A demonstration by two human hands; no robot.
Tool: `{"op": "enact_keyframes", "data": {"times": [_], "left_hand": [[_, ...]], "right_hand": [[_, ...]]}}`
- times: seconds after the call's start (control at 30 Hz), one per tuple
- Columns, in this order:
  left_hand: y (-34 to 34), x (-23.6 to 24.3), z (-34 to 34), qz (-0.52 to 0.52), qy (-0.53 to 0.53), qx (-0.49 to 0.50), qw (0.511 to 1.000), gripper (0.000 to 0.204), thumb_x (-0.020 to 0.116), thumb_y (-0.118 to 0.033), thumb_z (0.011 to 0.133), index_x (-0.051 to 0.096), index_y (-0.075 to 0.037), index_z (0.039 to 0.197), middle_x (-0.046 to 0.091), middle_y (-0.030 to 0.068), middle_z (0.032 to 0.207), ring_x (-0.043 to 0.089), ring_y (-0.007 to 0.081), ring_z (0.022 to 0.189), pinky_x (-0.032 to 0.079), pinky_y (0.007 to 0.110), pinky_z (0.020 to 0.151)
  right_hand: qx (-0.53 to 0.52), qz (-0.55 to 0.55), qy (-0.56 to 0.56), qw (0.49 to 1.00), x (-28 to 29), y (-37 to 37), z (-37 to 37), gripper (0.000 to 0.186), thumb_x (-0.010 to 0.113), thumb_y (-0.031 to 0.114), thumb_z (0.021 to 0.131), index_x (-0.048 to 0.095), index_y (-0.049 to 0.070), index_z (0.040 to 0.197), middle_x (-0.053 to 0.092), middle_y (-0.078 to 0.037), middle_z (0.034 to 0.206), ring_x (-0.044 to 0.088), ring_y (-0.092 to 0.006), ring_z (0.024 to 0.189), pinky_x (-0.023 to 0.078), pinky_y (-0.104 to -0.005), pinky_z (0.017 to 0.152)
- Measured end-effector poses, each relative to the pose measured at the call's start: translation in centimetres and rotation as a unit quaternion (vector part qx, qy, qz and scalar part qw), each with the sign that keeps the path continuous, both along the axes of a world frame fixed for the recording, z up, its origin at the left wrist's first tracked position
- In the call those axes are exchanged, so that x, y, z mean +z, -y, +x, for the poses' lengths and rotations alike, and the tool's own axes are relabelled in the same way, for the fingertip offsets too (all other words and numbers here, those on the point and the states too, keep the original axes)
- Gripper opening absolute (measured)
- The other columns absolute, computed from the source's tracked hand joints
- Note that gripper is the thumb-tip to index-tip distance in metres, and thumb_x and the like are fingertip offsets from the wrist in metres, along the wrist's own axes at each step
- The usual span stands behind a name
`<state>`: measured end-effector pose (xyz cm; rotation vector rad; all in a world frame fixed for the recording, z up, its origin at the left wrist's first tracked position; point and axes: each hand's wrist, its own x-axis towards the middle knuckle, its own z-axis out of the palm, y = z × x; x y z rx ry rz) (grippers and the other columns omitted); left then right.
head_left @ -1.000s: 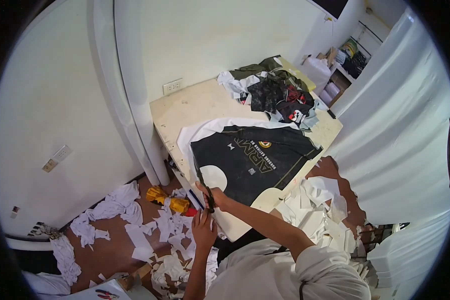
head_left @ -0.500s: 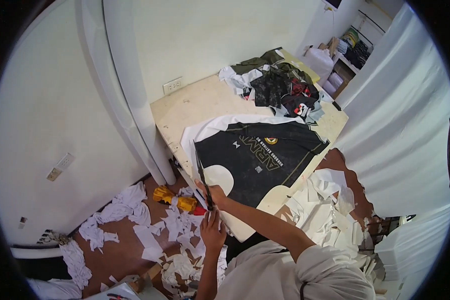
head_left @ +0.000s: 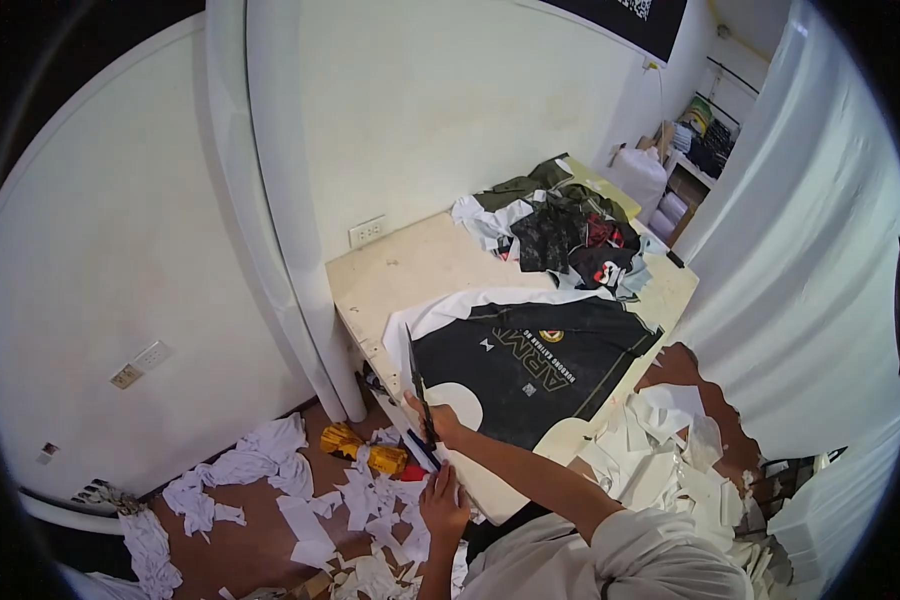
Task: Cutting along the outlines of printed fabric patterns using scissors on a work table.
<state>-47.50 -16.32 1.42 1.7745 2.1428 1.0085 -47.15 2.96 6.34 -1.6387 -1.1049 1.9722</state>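
Note:
My right hand (head_left: 442, 424) is closed round the handles of long dark scissors (head_left: 416, 376), whose blades point away from me over the table's left edge. Under the blades lies the left side of a black shirt panel (head_left: 515, 365) with printed lettering and a crest. White cloth (head_left: 425, 318) shows along the panel's far and left edges. A pale rounded neck or armhole cutout bares the table beside my right hand. My left hand (head_left: 445, 505) is at the near left table corner, just below the scissors' handles, fingers stretched out; nothing shows in it.
A heap of dark, green and white cloth pieces (head_left: 560, 225) lies at the back of the pale table (head_left: 385, 275). White scraps (head_left: 660, 455) pile up at right and litter the brown floor, near a yellow bundle (head_left: 365, 450). White curtains (head_left: 800, 250) hang at right.
The view has tilted up, so the table and hands sit lower in the picture. My right hand still grips the scissors; my left hand has drawn slightly away from their handles.

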Motion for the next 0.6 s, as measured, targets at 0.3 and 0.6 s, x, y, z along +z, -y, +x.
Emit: {"op": "enact_keyframes", "data": {"times": [0.3,0.6], "left_hand": [[0.4,0.2,-0.2,-0.017,0.029,-0.011,0.999,0.045,0.07,-0.017,0.075,0.068,-0.008,0.119,0.061,0.0014,0.136,0.063,0.0263,0.11,0.052,0.042,0.086],[-1.3,1.8,-2.4,-0.085,-0.002,0.043,0.995,0.037,0.077,-0.021,0.075,0.072,-0.01,0.11,0.067,0.0004,0.124,0.065,0.0262,0.106,0.054,0.04,0.086]], "right_hand": [[-0.022,-0.095,-0.109,0.989,-1.6,-3.8,-0.8,0.068,0.079,0.075,0.064,0.045,0.016,0.056,0.047,-0.002,0.053,0.05,-0.0186,0.041,0.046,-0.0333,0.044],[0.002,-0.021,-0.12,0.993,0.2,-9.7,-4.9,0.063,0.081,0.066,0.07,0.048,0.014,0.057,0.051,-0.004,0.052,0.054,-0.0198,0.043,0.048,-0.0356,0.046]]}}
